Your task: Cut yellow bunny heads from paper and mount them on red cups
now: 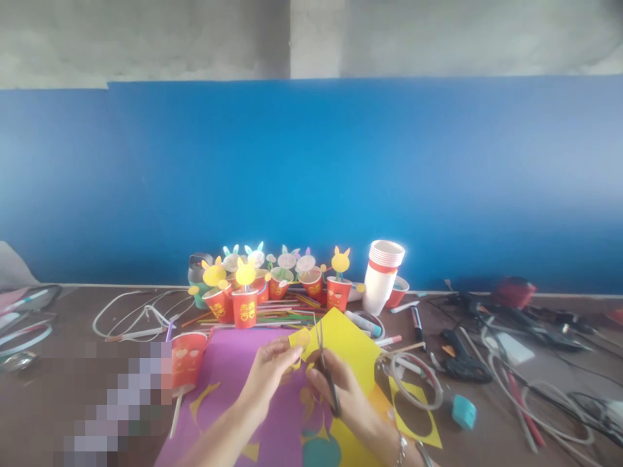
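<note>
My left hand (pixel 273 364) pinches a small piece of yellow paper (pixel 298 338) between thumb and fingers. Through the handles of a pair of black-handled scissors (pixel 327 373) go the fingers of my right hand (pixel 343 384); the blades point up beside the yellow piece. Whether they touch the paper is hard to tell. Under both hands lie a purple sheet (pixel 228 353) and a yellow sheet (pixel 357 340). Curved yellow scraps (pixel 202 402) and a teal paper circle (pixel 322 452) rest on the purple sheet's area, near my wrists.
Red paper cups (pixel 244 310) with paper animal heads stand behind the sheets, among colored sticks (pixel 287 318). Stacked white cups (pixel 380 285) rise to their right. A glue gun (pixel 462 357), coiled cables (pixel 423 376) and a teal block (pixel 464 412) lie right. Left, a blurred-out person's arm meets a red cup (pixel 187 360).
</note>
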A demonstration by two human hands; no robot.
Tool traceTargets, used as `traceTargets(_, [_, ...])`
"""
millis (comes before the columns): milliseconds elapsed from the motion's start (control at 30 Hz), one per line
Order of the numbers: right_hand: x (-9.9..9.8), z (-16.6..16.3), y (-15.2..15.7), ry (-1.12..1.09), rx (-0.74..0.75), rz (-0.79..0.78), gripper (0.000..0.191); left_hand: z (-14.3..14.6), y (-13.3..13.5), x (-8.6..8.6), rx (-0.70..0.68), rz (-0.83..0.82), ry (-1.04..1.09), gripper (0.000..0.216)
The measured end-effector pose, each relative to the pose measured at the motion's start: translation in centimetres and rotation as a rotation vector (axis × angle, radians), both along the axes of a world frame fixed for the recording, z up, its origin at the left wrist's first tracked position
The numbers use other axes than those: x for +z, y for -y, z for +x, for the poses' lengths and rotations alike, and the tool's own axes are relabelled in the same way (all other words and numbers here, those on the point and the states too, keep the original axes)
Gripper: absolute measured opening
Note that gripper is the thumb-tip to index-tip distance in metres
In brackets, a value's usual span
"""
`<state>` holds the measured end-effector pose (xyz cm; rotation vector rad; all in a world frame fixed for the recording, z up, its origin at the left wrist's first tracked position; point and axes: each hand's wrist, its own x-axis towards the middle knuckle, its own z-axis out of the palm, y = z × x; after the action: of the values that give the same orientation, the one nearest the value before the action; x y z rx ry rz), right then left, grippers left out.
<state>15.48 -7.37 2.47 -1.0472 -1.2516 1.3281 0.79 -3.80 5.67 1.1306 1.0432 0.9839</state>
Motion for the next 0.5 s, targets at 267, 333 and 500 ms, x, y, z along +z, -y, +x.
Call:
traceTargets(267, [-0.7,-0.2,0.1,0.000,0.088,0.037,0.038,0.3,0.6,-0.6,-0.056,-0.046,0.040,0.027])
traceTargets(333, [-0.6,-0.3,0.1,0.003,0.078,0.048,0.039,0.3,0.7,-0.8,-0.063,-0.048,0.059,0.026])
traceTargets(500, [-0.4,-0.4,0.1,0.005,0.058,0.062,0.040,0.5,0.8,-1.2,-0.048,-0.060,0.085,0.026])
